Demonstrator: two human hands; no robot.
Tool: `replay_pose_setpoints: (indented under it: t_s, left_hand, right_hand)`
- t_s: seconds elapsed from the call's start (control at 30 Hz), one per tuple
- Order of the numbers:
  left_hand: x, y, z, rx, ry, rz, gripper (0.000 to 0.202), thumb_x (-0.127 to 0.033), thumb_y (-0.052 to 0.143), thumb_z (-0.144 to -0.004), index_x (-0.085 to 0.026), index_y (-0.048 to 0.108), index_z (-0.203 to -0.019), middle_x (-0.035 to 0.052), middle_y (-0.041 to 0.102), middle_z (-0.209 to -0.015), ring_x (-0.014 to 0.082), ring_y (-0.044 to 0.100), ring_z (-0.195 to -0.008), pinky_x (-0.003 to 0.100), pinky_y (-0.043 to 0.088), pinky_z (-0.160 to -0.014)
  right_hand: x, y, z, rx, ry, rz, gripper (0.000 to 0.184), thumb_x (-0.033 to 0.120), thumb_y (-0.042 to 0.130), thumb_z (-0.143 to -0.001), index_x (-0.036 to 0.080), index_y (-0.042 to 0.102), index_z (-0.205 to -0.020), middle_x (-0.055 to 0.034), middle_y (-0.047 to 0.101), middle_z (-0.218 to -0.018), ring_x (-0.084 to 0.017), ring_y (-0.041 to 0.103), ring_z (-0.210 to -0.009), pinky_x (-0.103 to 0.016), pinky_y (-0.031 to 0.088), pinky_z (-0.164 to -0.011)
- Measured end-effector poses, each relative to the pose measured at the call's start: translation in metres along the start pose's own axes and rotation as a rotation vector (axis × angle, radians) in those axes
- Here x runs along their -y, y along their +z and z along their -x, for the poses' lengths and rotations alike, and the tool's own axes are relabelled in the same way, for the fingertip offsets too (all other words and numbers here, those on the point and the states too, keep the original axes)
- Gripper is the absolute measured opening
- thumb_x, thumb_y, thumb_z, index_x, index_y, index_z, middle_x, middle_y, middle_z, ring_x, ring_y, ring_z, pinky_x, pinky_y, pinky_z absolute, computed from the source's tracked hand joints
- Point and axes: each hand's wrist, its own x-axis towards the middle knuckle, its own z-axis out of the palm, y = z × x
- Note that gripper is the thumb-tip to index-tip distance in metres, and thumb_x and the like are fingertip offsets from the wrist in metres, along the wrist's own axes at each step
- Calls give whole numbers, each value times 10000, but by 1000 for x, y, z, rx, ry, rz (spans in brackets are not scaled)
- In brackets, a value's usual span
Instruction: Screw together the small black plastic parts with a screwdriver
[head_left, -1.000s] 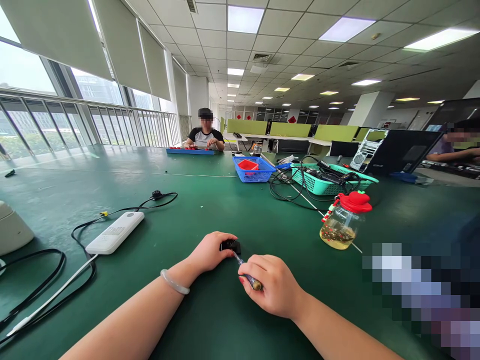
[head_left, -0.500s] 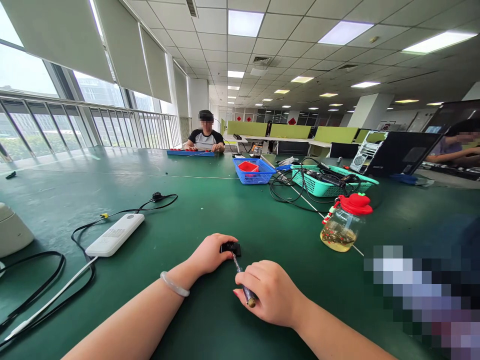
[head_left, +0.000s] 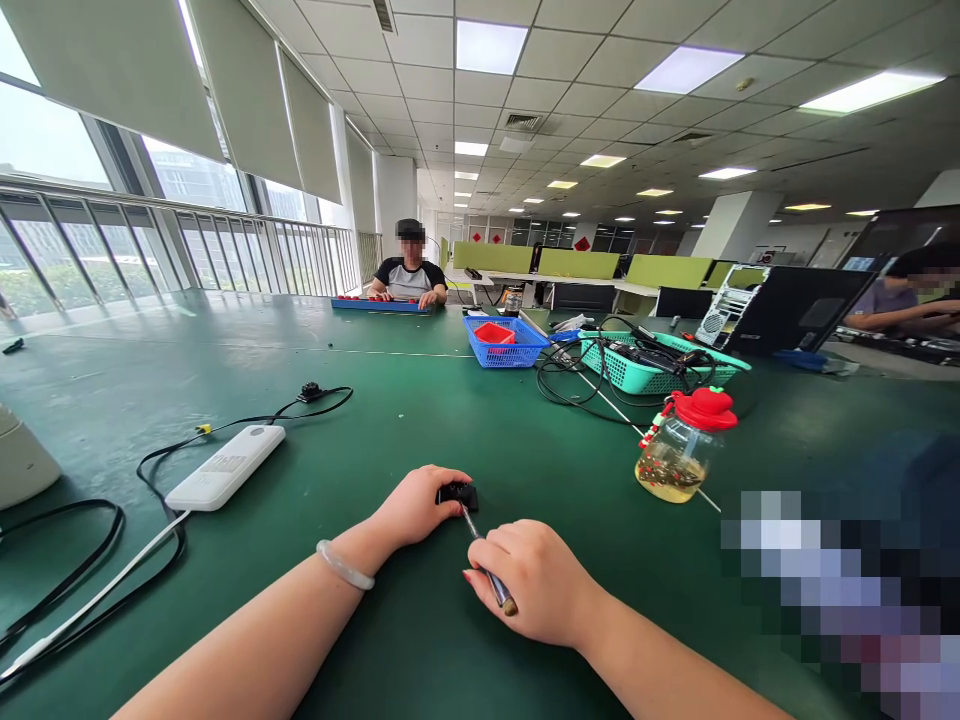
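Near the middle of the head view, my left hand (head_left: 421,508) is closed on a small black block-like part (head_left: 467,495) on the green tabletop. Thumb and fingers grip its left side, and they hide part of it. My right hand (head_left: 536,582), just right and nearer to me, is closed round a slim screwdriver (head_left: 501,590) with a dark handle. Its shaft slants away from me to the near side of the black part, close to my left thumb. The tip is too small to tell whether it touches.
On the left lie a white power bank (head_left: 226,468) and black cables (head_left: 157,462). A red-lidded bottle (head_left: 675,465) of liquid stands right. Behind are a blue basket (head_left: 506,350) and a green basket (head_left: 645,378) of cables. A person (head_left: 410,270) sits across the table.
The screwdriver's handle end has tilted slightly to the right within my right hand. Both hands keep their holds, and the whole view has shifted a little.
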Motion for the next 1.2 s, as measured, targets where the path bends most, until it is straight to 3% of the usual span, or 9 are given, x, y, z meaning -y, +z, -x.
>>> replay_pose_setpoints:
  t_s: [0.4, 0.73, 0.97, 1.2]
  left_hand:
    - [-3, -1, 0, 2, -4, 5, 380, -264, 675, -760, -260, 664, -1140, 32, 706, -1132, 227, 623, -1052, 359, 462, -970]
    - [-2, 0, 1, -10, 4, 23, 371, -278, 664, -756, -271, 663, -1127, 28, 711, -1098, 224, 632, -1017, 357, 478, -936]
    - [-1, 0, 1, -7, 2, 17, 365, -284, 652, -755, -266, 665, -1119, 35, 709, -1090, 218, 630, -1005, 354, 482, -928]
    - [0, 0, 1, -14, 13, 28, 356, -275, 640, -761, -271, 663, -1116, 28, 709, -1091, 216, 628, -1009, 357, 479, -939]
  right_hand:
    - [-1, 1, 0, 18, 33, 14, 180, 254, 513, -888, 196, 545, -720, 38, 516, -579, -108, 418, -518, -273, 229, -538]
    - [-1, 2, 2, 200, 17, -93, 142, 316, 670, -830, 201, 603, -879, 19, 665, -735, -134, 564, -605, -274, 306, -573]
    - [2, 1, 1, 164, -16, -119, 212, 374, 652, -847, 196, 610, -953, 16, 683, -736, -139, 600, -610, -284, 343, -571]
    - [1, -2, 0, 2, 29, -66, 139, 270, 535, -906, 185, 608, -987, 13, 644, -683, -134, 558, -573, -289, 320, -560]
